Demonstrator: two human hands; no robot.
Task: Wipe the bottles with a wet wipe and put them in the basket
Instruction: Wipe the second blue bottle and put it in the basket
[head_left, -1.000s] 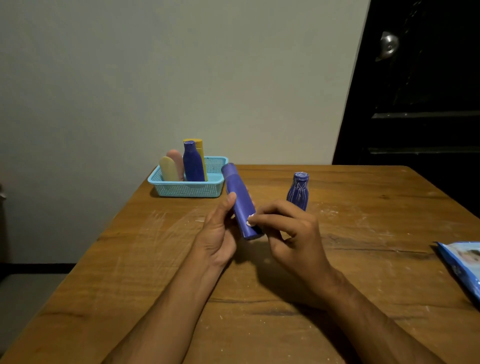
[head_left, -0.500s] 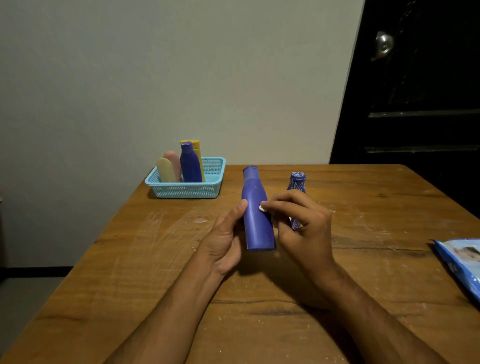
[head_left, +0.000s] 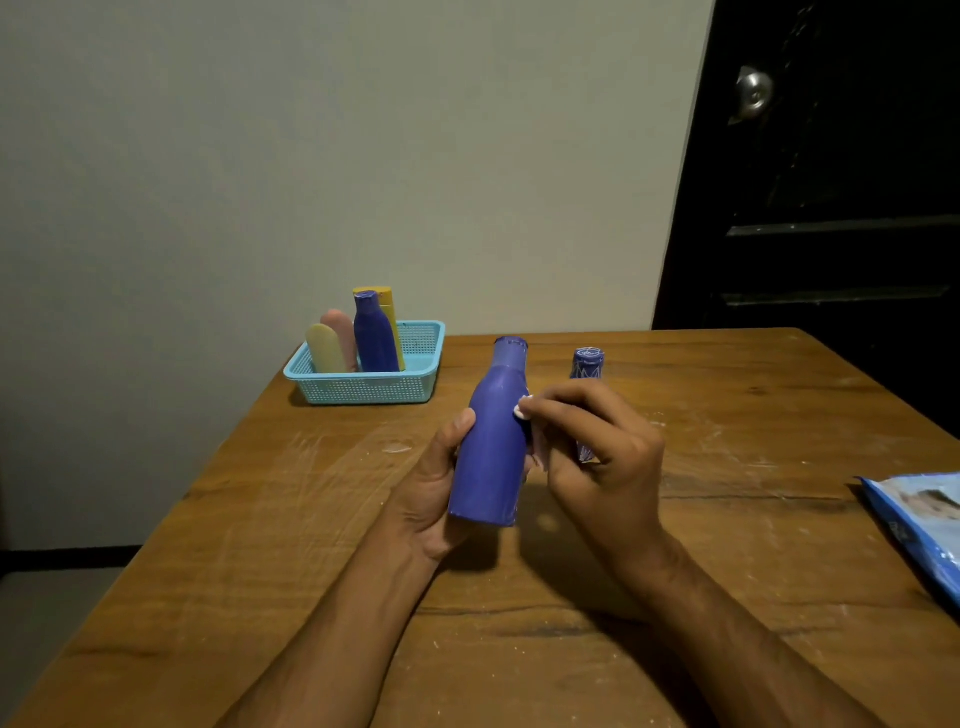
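1. Far left on the wooden table, a blue basket holds four upright bottles.
2. The left hand grips a purple bottle upright above the table's middle.
3. The right hand pinches a white wipe against it.
4. A small patterned bottle stands behind.
5. A wipes pack lies far right.

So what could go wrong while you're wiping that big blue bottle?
The left hand holds the big blue bottle above the table, so a wet bottle might slip. The small patterned bottle stands right behind the right hand, which pinches the wipe; a bump could topple it.
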